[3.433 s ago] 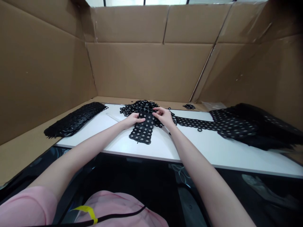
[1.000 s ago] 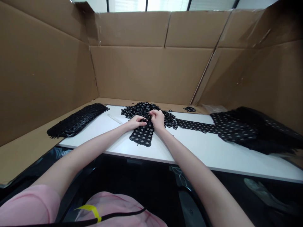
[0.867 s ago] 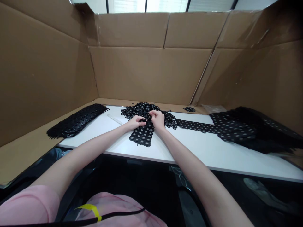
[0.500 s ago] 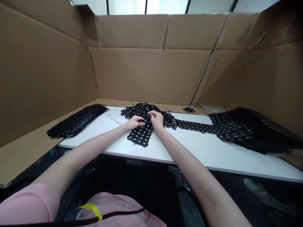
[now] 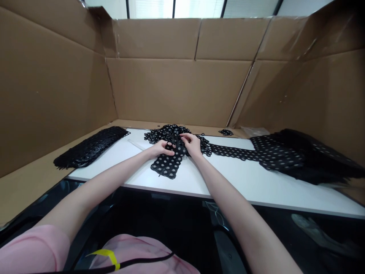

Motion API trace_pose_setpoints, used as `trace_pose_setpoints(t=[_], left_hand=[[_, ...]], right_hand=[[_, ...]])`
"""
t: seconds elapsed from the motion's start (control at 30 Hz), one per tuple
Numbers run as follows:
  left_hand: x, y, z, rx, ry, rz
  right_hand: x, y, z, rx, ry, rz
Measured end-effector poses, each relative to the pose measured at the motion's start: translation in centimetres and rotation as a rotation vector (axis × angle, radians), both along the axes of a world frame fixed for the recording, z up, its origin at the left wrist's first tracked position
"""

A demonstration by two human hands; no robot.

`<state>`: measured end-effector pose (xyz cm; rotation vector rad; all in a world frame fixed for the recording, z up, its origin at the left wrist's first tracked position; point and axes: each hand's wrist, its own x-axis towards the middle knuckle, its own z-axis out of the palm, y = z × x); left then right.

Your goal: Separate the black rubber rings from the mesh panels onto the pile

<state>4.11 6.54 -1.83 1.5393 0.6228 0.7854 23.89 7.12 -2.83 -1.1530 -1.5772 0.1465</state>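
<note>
Strip [image 5: 165, 166] — pinched in left hand [image 5: 157, 149] | right hand [image 5: 194, 144] — at ring pile [image 5: 164, 131], grip unclear

Cardboard walls [image 5: 176, 91], bright windows [image 5: 154, 8]

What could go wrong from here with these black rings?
The pile of black rings sits right by the right hand, so a sweep might scatter some. The dotted black strip in the left hand ends near the front edge of the white table, so a tug could drag it over.
</note>
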Motion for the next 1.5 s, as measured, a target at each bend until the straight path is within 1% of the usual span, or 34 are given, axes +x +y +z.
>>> trace_pose_setpoints(t=[0.1, 0.17, 0.23, 0.3, 0.43, 0.5, 0.57, 0.63, 0.73, 0.8, 0.87, 0.9, 1.0, 1.07, 1.2, 1.3, 1.4, 1.5], left_hand=[[0.0, -0.2, 0.4, 0.041, 0.05, -0.03], [0.1, -0.5, 0.7, 0.045, 0.073, -0.057], [0.1, -0.8, 0.9, 0.032, 0.076, -0.056], [0.2, -1.0, 0.9, 0.006, 0.067, -0.017], [0.2, -0.8, 0.5, -0.064, 0.018, 0.116], [0.1, -0.5, 0.3, -0.082, -0.024, 0.162], [0.0, -0.3, 0.3, -0.088, -0.073, 0.175], [-0.1, -0.2, 0.3, -0.098, -0.12, 0.149], [-0.2, -0.2, 0.3, -0.101, -0.119, 0.07], [-0.2, -0.2, 0.1, -0.054, -0.077, 0.065], [0.0, -0.3, 0.1, 0.003, -0.055, 0.089], [0.1, -0.4, 0.1, 0.02, -0.058, 0.102], [0.3, -0.6, 0.1, 0.02, -0.086, 0.119], [0.4, -0.6, 0.2, 0.029, -0.094, 0.128], [0.3, -0.3, 0.0, 0.104, -0.051, 0.159], [0.2, -0.1, -0.2, 0.166, 0.005, 0.2], [0.1, -0.1, -0.3, 0.226, 0.048, 0.211], [0.2, -0.2, -0.2, 0.291, 0.085, 0.189]], right_hand=[[-0.1, 0.0, -0.2, -0.018, -0.064, -0.018], [0.3, 0.1, -0.3, -0.012, -0.068, -0.043], [0.7, 0.1, -0.2, 0.013, -0.062, -0.075], [1.0, -0.1, 0.0, 0.052, -0.033, -0.108], [1.0, -1.2, 0.8, 0.145, 0.043, -0.163], [0.5, -1.9, 1.1, 0.172, 0.01, -0.116], [-0.2, -2.4, 1.3, 0.161, -0.077, -0.007], [-0.8, -2.6, 1.3, 0.127, -0.169, 0.092], [-1.3, -2.5, 0.9, 0.083, -0.253, 0.129], [-1.2, -2.4, 0.7, 0.062, -0.299, 0.133], [-1.1, -2.4, 0.8, 0.065, -0.34, 0.134], [-1.2, -2.6, 0.9, 0.083, -0.348, 0.114], [-1.6, -3.1, 1.4, 0.17, -0.335, -0.015], [-2.0, -3.4, 1.6, 0.196, -0.353, -0.044], [-2.2, -3.3, 1.5, 0.148, -0.427, 0.073], [-1.8, -2.8, 1.1, 0.092, -0.43, 0.137], [-1.5, -2.4, 0.9, 0.062, -0.416, 0.151], [-1.6, -2.5, 1.0, 0.039, -0.414, 0.135]])
